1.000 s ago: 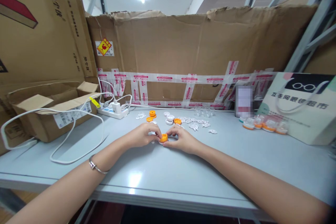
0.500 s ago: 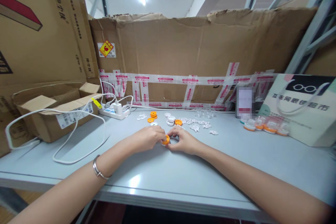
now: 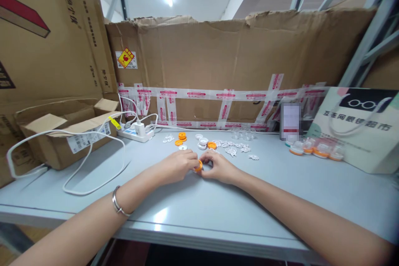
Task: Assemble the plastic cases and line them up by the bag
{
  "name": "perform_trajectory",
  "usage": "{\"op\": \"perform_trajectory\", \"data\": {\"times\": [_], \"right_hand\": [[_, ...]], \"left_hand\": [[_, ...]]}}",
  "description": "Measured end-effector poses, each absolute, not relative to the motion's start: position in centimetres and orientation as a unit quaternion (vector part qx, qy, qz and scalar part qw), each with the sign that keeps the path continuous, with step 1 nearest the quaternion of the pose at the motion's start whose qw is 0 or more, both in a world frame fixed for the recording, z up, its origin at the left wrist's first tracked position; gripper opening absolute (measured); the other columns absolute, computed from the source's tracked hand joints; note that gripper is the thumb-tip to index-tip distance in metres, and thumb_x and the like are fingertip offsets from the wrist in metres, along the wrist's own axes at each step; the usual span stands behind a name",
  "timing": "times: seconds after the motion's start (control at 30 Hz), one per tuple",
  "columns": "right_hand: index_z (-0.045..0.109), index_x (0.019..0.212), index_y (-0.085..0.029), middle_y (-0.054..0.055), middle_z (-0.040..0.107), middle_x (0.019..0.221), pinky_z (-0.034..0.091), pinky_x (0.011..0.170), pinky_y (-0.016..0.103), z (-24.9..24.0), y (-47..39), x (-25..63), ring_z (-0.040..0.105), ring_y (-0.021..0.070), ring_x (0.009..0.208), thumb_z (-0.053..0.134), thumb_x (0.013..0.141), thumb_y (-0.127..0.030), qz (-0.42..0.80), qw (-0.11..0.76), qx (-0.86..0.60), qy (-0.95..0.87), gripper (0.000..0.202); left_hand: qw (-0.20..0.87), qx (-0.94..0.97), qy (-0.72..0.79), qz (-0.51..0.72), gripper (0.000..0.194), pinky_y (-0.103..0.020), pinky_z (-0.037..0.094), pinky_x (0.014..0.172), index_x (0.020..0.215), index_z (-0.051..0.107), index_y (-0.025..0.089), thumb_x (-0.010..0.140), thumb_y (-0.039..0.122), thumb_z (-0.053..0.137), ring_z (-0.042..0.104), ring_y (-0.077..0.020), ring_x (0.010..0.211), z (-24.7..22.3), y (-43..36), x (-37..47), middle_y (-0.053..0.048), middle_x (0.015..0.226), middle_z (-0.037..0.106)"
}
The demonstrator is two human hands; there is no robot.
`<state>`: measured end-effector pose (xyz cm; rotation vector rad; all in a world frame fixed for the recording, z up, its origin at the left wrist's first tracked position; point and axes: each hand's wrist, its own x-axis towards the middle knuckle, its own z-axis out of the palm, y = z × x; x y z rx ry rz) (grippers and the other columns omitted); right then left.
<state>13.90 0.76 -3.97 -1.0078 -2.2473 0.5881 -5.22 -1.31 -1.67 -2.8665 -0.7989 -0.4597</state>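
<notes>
Between my two hands is a small round orange plastic ring (image 3: 199, 166), tilted on its edge near the middle of the table. My left hand (image 3: 179, 165) has its fingers closed on the ring's left side and covers part of it. From the right, my right hand (image 3: 220, 167) pinches the ring between thumb and curled fingers. Just beyond the hands lie white round parts (image 3: 202, 143), another orange ring (image 3: 212, 145) and a white disc (image 3: 183, 147). A small stack of orange rings (image 3: 182, 136) sits farther left.
White toothed pieces (image 3: 231, 151) and clear cups (image 3: 243, 134) lie behind my right hand. Orange-based clear containers (image 3: 321, 149) stand by a paper bag (image 3: 358, 133) and a phone (image 3: 291, 120). Left are a power strip (image 3: 137, 133), a looped white cable (image 3: 79, 192) and an open carton (image 3: 62, 141).
The orange ring has tipped from lying nearly flat to a steeper tilt, and its white underside no longer shows. Both hands have shifted very slightly right.
</notes>
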Motion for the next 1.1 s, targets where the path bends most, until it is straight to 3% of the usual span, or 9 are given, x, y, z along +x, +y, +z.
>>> {"op": "perform_trajectory", "data": {"times": [0.27,0.47,0.7,0.9,1.0,1.1], "right_hand": [[0.066,0.074,-0.019,0.001,0.063,0.079,0.042,0.074,0.027,-3.3,0.8,14.2,0.055,0.0167,0.080,0.068,0.063,-0.029,0.234,0.291,-0.341,-0.863,0.015],[0.068,0.079,-0.019,0.002,0.063,0.084,0.042,0.076,0.029,-3.3,0.7,14.2,0.054,0.0177,0.082,0.069,0.063,-0.030,0.246,0.304,-0.331,-0.859,0.019],[0.066,0.073,-0.018,0.002,0.062,0.081,0.041,0.077,0.030,-2.9,0.3,14.1,0.054,0.0179,0.082,0.070,0.059,-0.023,0.296,0.325,-0.346,-0.829,0.015],[0.061,0.089,-0.015,0.004,0.066,0.076,0.048,0.068,0.031,-2.9,0.5,13.9,0.061,0.0162,0.072,0.069,0.064,-0.039,0.413,0.339,-0.362,-0.764,0.036],[0.056,0.103,-0.016,0.006,0.069,0.082,0.051,0.075,0.031,-2.4,-0.1,13.8,0.066,0.0160,0.080,0.064,0.072,-0.042,0.524,0.358,-0.352,-0.688,0.041],[0.059,0.101,-0.015,0.007,0.069,0.092,0.049,0.086,0.027,-1.6,-1.0,13.7,0.065,0.0141,0.089,0.065,0.075,-0.032,0.680,0.370,-0.316,-0.549,0.032]], "left_hand": [[-0.045,-0.954,-0.243,-0.170,0.028,-0.023,0.042,0.078,0.091,0.061,0.017,0.080,0.000,0.042,0.055,-0.0137,0.088,-1.3,-1.0,-5.8,-0.005,0.098,0.058],[-0.092,-0.939,-0.264,-0.200,0.011,-0.025,0.044,0.079,0.091,0.058,0.016,0.084,0.015,0.050,0.055,-0.0150,0.089,-0.8,-2.0,-6.0,-0.008,0.105,0.052],[-0.083,-0.928,-0.288,-0.221,0.003,-0.024,0.043,0.069,0.083,0.055,0.015,0.082,0.018,0.055,0.055,-0.0142,0.076,-1.8,-1.2,-5.7,-0.004,0.083,0.058],[-0.122,-0.900,-0.286,-0.305,0.006,-0.027,0.045,0.073,0.080,0.054,0.015,0.080,0.020,0.057,0.057,-0.0137,0.077,-1.3,-1.1,-6.0,-0.004,0.083,0.062],[-0.145,-0.875,-0.279,-0.368,0.006,-0.028,0.047,0.076,0.080,0.053,0.014,0.080,0.019,0.056,0.058,-0.0138,0.080,-0.8,-1.1,-6.0,-0.005,0.085,0.062],[-0.130,-0.862,-0.283,-0.400,0.010,-0.030,0.049,0.077,0.086,0.053,0.014,0.079,0.019,0.057,0.058,-0.0141,0.081,-0.8,-1.0,-6.0,-0.005,0.086,0.060]]}}
